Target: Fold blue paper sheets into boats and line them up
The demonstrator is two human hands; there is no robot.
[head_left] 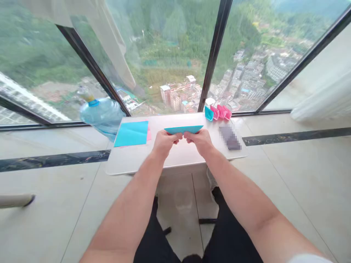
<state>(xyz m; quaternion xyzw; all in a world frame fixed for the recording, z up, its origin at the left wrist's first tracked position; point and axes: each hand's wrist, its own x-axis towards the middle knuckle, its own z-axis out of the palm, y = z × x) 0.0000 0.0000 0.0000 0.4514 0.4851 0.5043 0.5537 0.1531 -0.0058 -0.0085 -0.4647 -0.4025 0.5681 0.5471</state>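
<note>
A folded blue sheet of paper (pixel 183 129) is held up over the middle of the small white table. My left hand (pixel 166 140) pinches its near edge on the left, with the thumb on top. On the right, my right hand (pixel 199 139) grips the same edge, and the two thumbs nearly meet. Both hands are closed on the paper; the fingers beneath are partly hidden. To the left lies a stack of flat blue paper (pixel 131 133), with pink paper (pixel 148 133) showing under it.
Several folded pink paper shapes (pixel 221 112) and a blue folded one (pixel 208 113) stand at the table's (pixel 181 157) back right corner. A blurred dark flat object (pixel 230 138) lies at the right. A large water bottle (pixel 104 115) stands beyond the left end, near the windows.
</note>
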